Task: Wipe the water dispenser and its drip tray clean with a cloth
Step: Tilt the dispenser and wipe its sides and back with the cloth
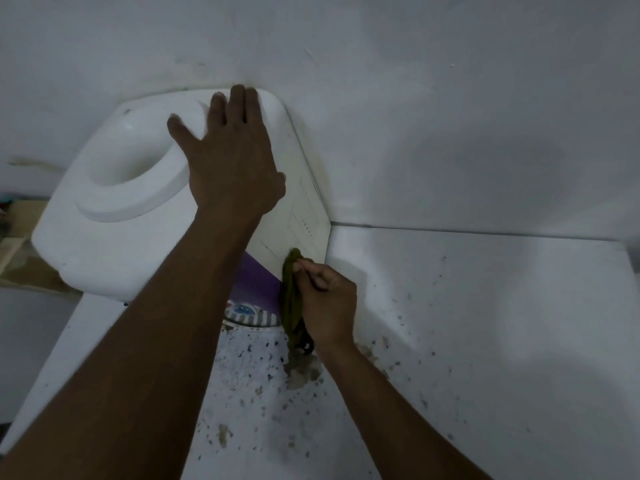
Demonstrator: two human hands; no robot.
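Head view: the white water dispenser stands at the far left of the speckled desk, its back close to the wall. Its long axis is upright. The purple front panel faces you on the near side, and the side with the vent slots faces right. The bottle well on top is open, with no bottle in it.

Your left hand lies flat on the dispenser's top near its far right corner, fingers straight, gripping nothing. Your right hand is curled round an olive-green cloth and holds it against the near right corner of the body, low down. The cloth is bunched into a long strip that runs top to bottom along that corner, its tail reaching the desk.

The drip tray shows only as a striped grille at the foot of the purple panel; your left forearm hides the rest.

What could go wrong:
- With no bottle on it the unit is probably light, so a hard sideways rub could slide or rock it. Keep weight on the left hand.
- The cloth's tail hangs just above a brownish stain on the desk. If it drags through that, you would smear dirt back onto the panel.
- A downward stroke that catches the tray could knock it loose.
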